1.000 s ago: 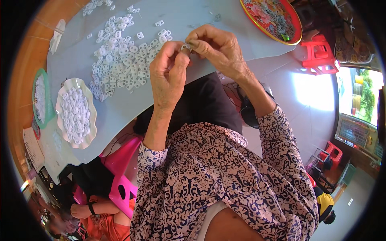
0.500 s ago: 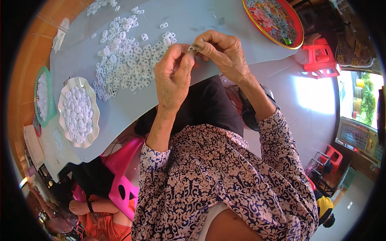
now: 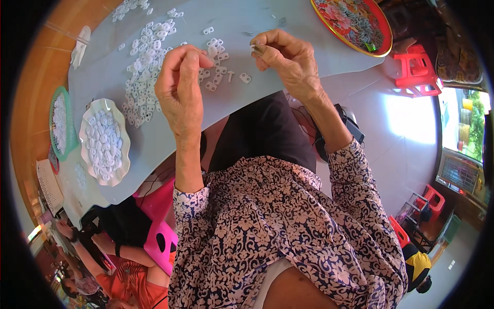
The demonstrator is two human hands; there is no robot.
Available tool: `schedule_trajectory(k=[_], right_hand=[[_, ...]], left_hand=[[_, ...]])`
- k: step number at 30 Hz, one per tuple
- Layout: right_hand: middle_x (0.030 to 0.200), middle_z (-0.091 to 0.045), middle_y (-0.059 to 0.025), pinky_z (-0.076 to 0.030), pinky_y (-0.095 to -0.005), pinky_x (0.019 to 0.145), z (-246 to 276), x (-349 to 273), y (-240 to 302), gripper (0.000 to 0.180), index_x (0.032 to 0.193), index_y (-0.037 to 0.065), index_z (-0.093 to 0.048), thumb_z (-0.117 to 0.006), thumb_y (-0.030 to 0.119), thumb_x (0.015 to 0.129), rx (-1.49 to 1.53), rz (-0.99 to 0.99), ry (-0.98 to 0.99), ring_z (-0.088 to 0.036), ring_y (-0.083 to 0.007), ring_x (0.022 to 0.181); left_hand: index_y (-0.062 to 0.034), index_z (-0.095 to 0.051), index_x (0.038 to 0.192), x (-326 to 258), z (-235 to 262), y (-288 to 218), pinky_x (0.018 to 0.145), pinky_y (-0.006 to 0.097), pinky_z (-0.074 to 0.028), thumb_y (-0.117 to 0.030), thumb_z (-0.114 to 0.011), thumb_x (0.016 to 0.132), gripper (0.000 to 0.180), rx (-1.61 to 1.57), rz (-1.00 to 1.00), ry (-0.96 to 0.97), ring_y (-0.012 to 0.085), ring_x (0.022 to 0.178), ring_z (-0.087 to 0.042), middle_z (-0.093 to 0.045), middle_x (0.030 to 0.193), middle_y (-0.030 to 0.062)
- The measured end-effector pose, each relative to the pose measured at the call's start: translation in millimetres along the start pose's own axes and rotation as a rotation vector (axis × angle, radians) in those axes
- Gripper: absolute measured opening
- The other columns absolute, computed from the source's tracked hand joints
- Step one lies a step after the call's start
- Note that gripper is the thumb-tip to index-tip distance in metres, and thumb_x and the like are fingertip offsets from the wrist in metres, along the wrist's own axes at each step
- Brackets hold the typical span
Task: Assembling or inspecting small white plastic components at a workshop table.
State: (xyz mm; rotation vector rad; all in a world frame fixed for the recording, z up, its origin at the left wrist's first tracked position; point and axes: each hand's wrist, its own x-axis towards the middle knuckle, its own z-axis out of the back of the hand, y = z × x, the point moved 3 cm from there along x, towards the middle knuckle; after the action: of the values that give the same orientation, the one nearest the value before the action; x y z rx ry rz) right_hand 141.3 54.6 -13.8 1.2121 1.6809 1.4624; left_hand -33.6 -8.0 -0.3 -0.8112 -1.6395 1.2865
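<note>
My right hand (image 3: 293, 62) is raised over the front edge of the grey table (image 3: 247, 100). Its thumb and index finger pinch a small white plastic piece (image 3: 253, 48), partly covered by the fingertips. To the left, my left hand (image 3: 180, 87) hovers over the scattered white plastic pieces (image 3: 149, 59), its fingers curled in against the thumb. Whatever those fingers might hold is hidden. A few loose oval pieces with holes lie between my hands, the closest being a single white piece (image 3: 245, 78).
A scalloped white dish (image 3: 125, 154) and a green basket (image 3: 70, 129) hold more white pieces at the left. A red, gold-rimmed tray (image 3: 388, 36) with small metal parts stands far right. Beyond the table are red stools (image 3: 414, 69). Another person in orange (image 3: 136, 278) sits lower left.
My hands, together before, are now apart: the left has moved left, while the right stays near its place with a white piece. Loose pieces between them have come into view.
</note>
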Motion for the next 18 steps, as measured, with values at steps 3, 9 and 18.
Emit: schedule_trajectory(k=[3,9,18], right_hand=[[0.084,-0.062,-0.0049,-0.047,-0.0214,0.065,4.5,-1.1,-0.9,0.013,0.093,-0.005,-0.062,-0.057,0.004,0.086,-0.057,-0.035,-0.017,-0.053,-0.0066,0.066],[0.083,-0.062,-0.0039,-0.046,-0.0201,0.062,4.7,-0.1,-5.6,0.016,0.095,-0.004,-0.062,-0.060,0.009,0.088,-0.048,0.019,0.012,-0.052,-0.0062,0.067],[0.083,-0.063,-0.0040,-0.046,-0.0211,0.062,3.3,-1.8,-3.4,0.017,0.096,-0.005,-0.061,-0.060,0.011,0.089,-0.055,0.043,0.036,-0.052,-0.0074,0.066]], left_hand=[[-0.0020,-0.060,0.091,5.9,1.4,-9.2,0.061,0.021,-0.039,-0.015,-0.054,0.091,0.015,0.130,0.001,0.001,0.0066,0.069,-0.049,-0.060,0.077,0.0023],[-0.0048,-0.061,0.092,22.6,4.7,-1.2,0.066,0.034,-0.043,-0.008,-0.058,0.084,0.010,0.674,-0.318,0.059,0.0224,0.068,-0.050,-0.058,0.075,0.0082],[-0.0038,-0.061,0.091,18.4,-14.8,14.7,0.079,0.043,-0.041,-0.001,-0.065,0.073,0.019,1.016,-0.359,0.198,0.0329,0.090,-0.044,-0.052,0.084,0.0121]])
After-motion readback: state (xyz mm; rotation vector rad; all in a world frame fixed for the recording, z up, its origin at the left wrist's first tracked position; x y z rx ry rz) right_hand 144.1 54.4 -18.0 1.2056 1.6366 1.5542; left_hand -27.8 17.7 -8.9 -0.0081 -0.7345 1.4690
